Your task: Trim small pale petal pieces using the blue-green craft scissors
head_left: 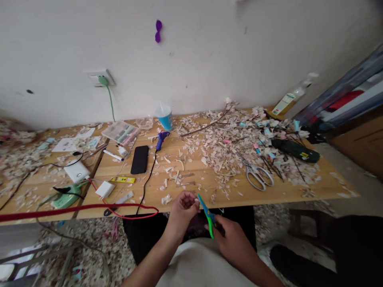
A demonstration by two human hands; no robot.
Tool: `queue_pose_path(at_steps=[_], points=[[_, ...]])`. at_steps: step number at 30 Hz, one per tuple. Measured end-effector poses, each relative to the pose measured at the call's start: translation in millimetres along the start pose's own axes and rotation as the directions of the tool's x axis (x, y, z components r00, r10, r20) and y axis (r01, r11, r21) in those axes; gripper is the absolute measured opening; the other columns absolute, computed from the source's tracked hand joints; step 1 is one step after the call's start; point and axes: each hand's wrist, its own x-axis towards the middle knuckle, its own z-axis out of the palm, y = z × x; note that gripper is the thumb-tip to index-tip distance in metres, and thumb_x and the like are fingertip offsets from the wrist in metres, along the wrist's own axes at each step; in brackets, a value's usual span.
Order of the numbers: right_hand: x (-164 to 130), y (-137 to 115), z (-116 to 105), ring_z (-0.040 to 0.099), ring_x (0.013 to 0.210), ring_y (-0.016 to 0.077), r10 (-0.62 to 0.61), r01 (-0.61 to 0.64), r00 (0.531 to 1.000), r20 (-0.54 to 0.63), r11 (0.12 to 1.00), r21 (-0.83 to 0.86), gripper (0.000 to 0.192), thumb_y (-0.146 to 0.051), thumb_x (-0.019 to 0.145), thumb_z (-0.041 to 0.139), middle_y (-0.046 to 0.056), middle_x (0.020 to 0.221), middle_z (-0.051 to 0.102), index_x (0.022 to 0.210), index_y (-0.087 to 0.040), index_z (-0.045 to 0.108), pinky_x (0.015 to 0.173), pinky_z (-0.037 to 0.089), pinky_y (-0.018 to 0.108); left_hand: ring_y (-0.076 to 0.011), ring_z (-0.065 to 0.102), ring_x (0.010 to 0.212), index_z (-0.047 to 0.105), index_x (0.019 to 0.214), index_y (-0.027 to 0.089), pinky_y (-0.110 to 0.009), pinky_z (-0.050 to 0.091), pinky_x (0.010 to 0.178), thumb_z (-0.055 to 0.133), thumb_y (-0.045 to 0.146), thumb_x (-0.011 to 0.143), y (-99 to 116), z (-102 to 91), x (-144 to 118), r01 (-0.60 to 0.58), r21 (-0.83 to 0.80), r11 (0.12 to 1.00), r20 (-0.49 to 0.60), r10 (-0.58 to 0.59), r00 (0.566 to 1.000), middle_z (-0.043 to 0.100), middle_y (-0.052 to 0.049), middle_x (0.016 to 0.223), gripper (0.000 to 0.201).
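Note:
My right hand (229, 235) is wrapped around the handles of a small pair of green and blue scissors (211, 220). Their tips point up and away from me, close beside the fingertips of my left hand (184, 207). That left hand is closed in a pinch at the table's front edge, thumb against curled fingers. A tiny pale bit seems to show at its fingertips, too small to name. Scattered whitish petal-like scraps (215, 159) cover the wooden table (163, 191) ahead of both hands.
Grey-handled scissors (259, 178), a dark green tool (296, 150) and flowering branches (206, 128) lie right. A blue glue gun (162, 140), black phone (139, 159) and blue cup (164, 118) are left of centre. A red cord (89, 208) crosses the front left; a bottle (295, 95) stands back right.

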Motion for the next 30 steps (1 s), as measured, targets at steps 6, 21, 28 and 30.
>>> queue_pose_path(at_steps=[6,21,28,30], points=[[-2,-5,-3,0.059,0.071,0.0185,-0.044,0.043,0.998,0.037,0.999,0.016,0.015,-0.033,0.085,0.053,0.005,0.08,0.065,0.085,-0.019,0.057,0.064,0.04,0.027,-0.0084,0.056,0.06,0.058,0.078,0.016,-0.02,0.047,0.06,0.083,0.027,0.061,4,-2.2,-2,0.008,-0.046,0.999,-0.025,-0.01,1.0,0.061,0.003,0.069,0.033],[-1,-4,3,0.061,0.079,0.022,-0.017,0.023,0.996,0.084,0.998,-0.064,0.013,-0.031,0.085,0.049,0.006,0.082,0.064,0.081,-0.02,0.055,0.072,0.041,0.031,-0.0091,0.057,0.055,0.057,0.076,0.016,-0.021,0.048,0.057,0.086,0.027,0.056,5,-7.7,2,-0.003,0.037,0.999,-0.022,0.003,1.0,0.061,0.003,0.063,0.036],[1,2,4,0.062,0.076,0.0219,0.034,-0.029,0.998,0.049,0.995,-0.101,0.013,-0.026,0.085,0.046,0.006,0.079,0.066,0.077,-0.021,0.056,0.068,0.039,0.03,-0.0097,0.056,0.057,0.057,0.078,0.016,-0.022,0.049,0.057,0.085,0.028,0.057,6,-8.3,2,0.009,0.046,0.999,-0.003,-0.009,1.0,0.062,0.003,0.066,0.037],[2,4,4,0.062,0.072,0.0211,0.047,-0.046,0.999,0.022,0.997,-0.064,0.015,-0.026,0.086,0.044,0.005,0.076,0.066,0.077,-0.021,0.056,0.065,0.038,0.029,-0.0092,0.056,0.057,0.057,0.079,0.016,-0.021,0.048,0.057,0.084,0.029,0.058,4,-7.9,3,0.006,0.023,1.0,0.0,-0.006,1.0,0.062,0.003,0.067,0.036]])
